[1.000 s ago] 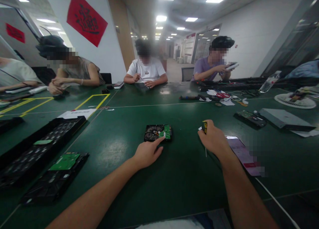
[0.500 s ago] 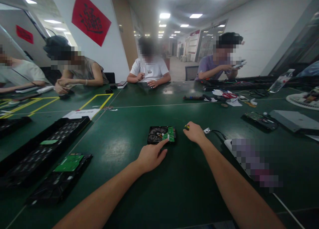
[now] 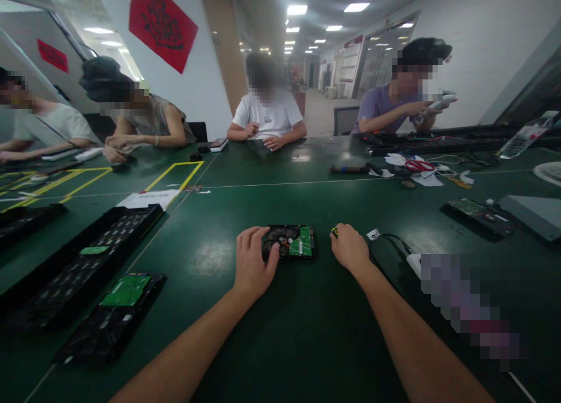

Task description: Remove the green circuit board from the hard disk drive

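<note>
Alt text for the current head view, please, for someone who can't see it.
A person's left hand curls at the left end of a black rectangular hard drive with a green circuit board, on a dark green table. The right hand, apart from it, holds a mostly hidden yellow-and-black object. Other people sit opposite.

Hard drive [image 3: 290, 240]: black, green circuit board [image 3: 302, 243] rightward | flat on counter [image 3: 280, 205] | Yellow-marked tool [image 3: 335, 231]: mostly hidden, right hand [image 3: 350, 247]

Green table [image 3: 280, 339], hard drive [image 3: 290, 239], black tray [image 3: 61, 261]
</note>
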The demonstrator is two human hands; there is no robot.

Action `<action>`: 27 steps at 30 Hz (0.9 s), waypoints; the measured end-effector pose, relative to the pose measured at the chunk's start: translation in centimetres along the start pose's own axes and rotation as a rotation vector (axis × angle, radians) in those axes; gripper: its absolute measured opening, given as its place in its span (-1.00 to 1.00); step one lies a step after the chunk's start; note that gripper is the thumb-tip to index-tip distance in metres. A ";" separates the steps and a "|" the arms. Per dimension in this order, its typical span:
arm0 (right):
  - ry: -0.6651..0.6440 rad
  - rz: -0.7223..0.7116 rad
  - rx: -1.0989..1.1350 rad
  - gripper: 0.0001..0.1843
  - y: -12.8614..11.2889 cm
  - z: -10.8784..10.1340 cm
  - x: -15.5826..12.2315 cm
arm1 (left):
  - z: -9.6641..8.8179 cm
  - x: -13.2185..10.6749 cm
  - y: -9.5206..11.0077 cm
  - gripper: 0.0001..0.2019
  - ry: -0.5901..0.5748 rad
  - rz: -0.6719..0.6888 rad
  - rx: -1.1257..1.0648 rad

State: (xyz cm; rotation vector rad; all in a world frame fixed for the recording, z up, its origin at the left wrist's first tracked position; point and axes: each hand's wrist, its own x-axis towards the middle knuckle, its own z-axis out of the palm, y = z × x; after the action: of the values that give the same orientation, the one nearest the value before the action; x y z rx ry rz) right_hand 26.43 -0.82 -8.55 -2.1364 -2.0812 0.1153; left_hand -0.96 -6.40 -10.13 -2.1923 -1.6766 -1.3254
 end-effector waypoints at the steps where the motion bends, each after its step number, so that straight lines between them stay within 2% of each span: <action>1: 0.007 -0.012 -0.005 -0.77 -0.1 0.0 -0.1 | 0.0 0.1 -0.2 -0.56 -0.012 -0.032 0.013; 6: 0.000 -0.033 0.021 -0.79 -0.5 0.2 -0.5 | 0.1 -0.3 -1.1 -0.46 -0.148 -0.158 0.012; 11: 0.008 -0.049 0.052 -0.82 -0.5 0.7 -0.8 | -0.1 -0.6 -1.1 -0.43 -0.211 -0.205 0.000; 17: 0.005 -0.044 0.093 -0.82 -0.5 1.2 -0.4 | -0.3 0.0 -0.8 -0.32 -0.340 -0.240 -0.031; 24: 0.022 -0.043 0.086 -0.82 -0.7 0.8 -0.4 | 0.1 0.1 -0.9 -0.18 -0.409 -0.188 0.001; 27: 0.015 -0.025 0.075 -0.81 -0.7 0.8 -0.4 | 0.2 -0.1 -1.1 -0.09 -0.435 -0.206 0.001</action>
State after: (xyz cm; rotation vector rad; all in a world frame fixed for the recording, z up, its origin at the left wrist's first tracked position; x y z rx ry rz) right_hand 25.64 -1.18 -9.22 -2.0606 -2.0608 0.1710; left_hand -1.73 -5.92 -10.78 -2.5004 -2.0927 -0.9210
